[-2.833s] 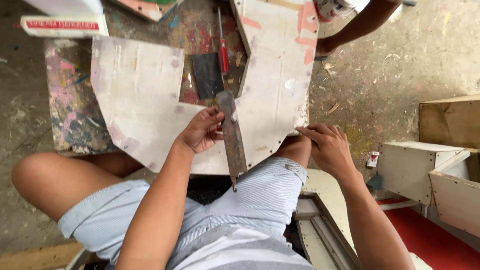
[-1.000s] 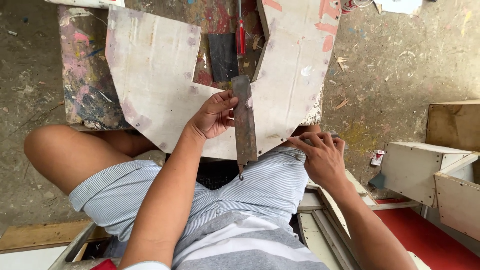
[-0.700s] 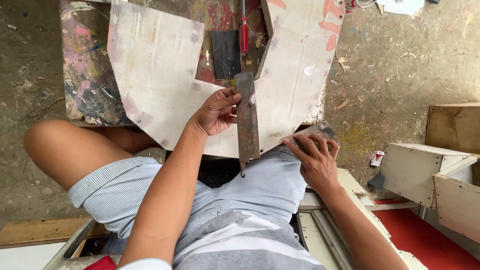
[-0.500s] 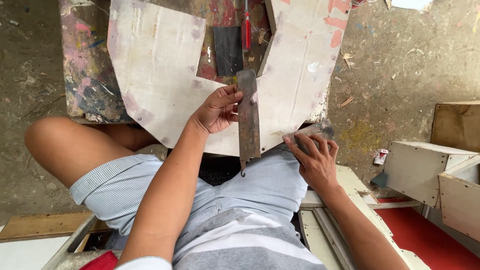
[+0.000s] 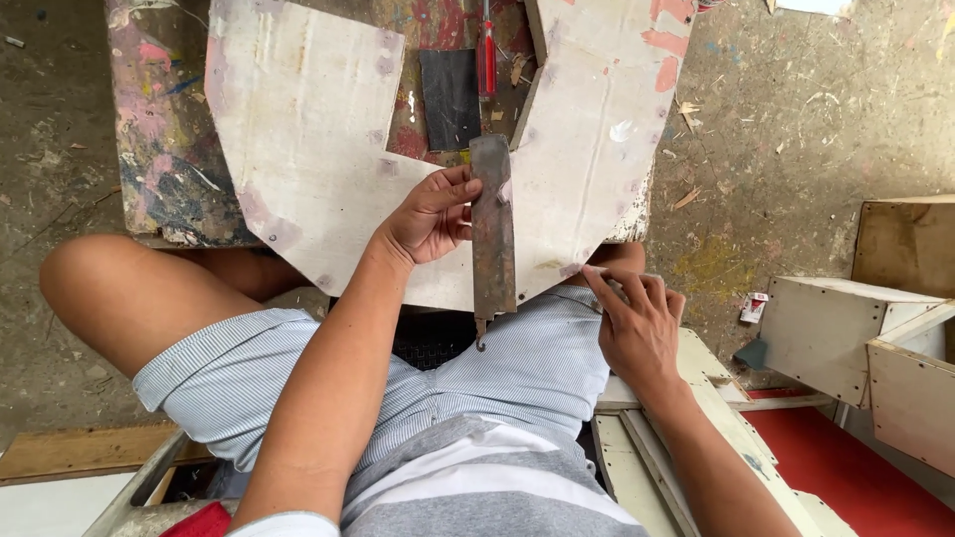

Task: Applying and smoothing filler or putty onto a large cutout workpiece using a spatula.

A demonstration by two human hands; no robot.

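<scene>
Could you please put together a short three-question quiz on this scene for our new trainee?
1. True or false: the left hand holds a flat rusty metal blade against the pale cut board.
2. Which thing lies on the paint-stained bench beyond the board's notch? A) a red-handled screwdriver B) a hammer C) a paintbrush
3. Where does the right hand rest?

Key
1. True.
2. A; it lies beside a dark rectangular sheet.
3. At the board's near right edge, above the right thigh, holding no tool that can be seen.
</scene>
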